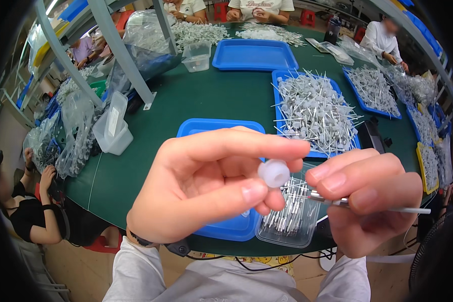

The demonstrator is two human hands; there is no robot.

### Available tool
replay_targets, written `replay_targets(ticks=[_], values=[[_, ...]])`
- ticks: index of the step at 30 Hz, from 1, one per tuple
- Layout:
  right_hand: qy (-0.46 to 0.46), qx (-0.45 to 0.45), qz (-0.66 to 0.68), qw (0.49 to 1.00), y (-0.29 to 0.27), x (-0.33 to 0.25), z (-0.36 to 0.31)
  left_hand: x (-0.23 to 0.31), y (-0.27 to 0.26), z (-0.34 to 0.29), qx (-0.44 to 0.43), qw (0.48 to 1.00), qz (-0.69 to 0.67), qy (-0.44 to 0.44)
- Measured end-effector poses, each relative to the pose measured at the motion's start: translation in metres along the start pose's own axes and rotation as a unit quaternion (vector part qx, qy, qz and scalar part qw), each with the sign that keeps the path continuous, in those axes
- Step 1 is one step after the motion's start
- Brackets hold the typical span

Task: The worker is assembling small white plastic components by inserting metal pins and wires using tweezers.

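Observation:
My left hand (196, 186) pinches a small round translucent white plastic cap (274, 173) between thumb and fingertips, a hole showing in its face. Just to the right, my right hand (370, 201) is closed on a thin metal pin (410, 210), held almost level. One end of the pin points toward the cap, with a gap between them; the other sticks out past the fingers. Beneath the hands stands a clear plastic box (285, 240) holding many loose metal pins. A shallow blue tray (219, 126) lies partly hidden behind my left hand.
Beyond my right hand, a blue tray (278, 95) is heaped with white-capped pins. Another blue tray (255, 44) lies farther back. Grey shelf posts (121, 50) rise at left beside a clear tub (113, 133). Co-workers sit around the green table (181, 95); more filled trays line the right.

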State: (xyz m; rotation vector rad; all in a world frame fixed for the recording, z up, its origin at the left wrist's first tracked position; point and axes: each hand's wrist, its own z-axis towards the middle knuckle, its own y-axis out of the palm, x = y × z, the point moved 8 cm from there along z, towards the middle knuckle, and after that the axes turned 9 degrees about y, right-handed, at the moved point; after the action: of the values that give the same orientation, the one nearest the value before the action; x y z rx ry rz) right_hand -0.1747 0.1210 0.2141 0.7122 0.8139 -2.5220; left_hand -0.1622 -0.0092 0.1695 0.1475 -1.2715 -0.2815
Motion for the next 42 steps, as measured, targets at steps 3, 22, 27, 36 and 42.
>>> replay_targets(ticks=[3,22,27,36,42], values=[[-0.016,0.037,-0.007,0.999,0.001,-0.002,-0.005,-0.002,0.006,-0.002,-0.014,0.999,-0.018,0.024],[-0.056,0.062,-0.063,0.995,0.003,-0.008,-0.007,-0.012,0.011,-0.003,-0.059,0.998,-0.007,-0.004],[-0.013,0.008,-0.095,0.995,0.003,-0.013,-0.004,-0.011,0.014,0.0,-0.074,0.997,0.018,0.016],[0.01,-0.019,-0.081,0.996,0.002,-0.011,-0.005,-0.013,0.012,0.0,-0.071,0.997,0.032,0.017],[0.008,-0.024,-0.064,0.998,0.0,-0.008,-0.006,-0.013,0.013,0.001,-0.071,0.997,0.03,0.028]])
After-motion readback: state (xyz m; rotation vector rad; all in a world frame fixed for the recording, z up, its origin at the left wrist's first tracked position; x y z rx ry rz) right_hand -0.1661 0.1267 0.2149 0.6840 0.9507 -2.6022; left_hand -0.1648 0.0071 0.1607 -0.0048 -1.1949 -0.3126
